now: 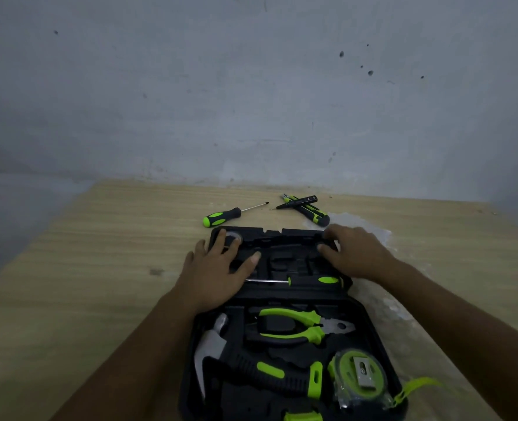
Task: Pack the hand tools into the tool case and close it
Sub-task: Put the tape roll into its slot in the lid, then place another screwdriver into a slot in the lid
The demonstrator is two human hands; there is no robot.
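Both hands rest flat and empty, fingers spread: the left hand [218, 268] and right hand [354, 253] press on the far half of the open tool case [282, 293]. Packing is midway, I judge: hammer [221, 350], pliers [294, 326] and tape measure [360, 375] sit seated. Next, fetch the loose screwdriver [221, 216] from the tabletop [99, 268] beyond.

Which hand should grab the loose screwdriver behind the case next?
Probably left. The left hand rests on the case's far-left corner, nearer the screwdriver lying on the table beyond it. The right hand sits nearer the other loose tools.
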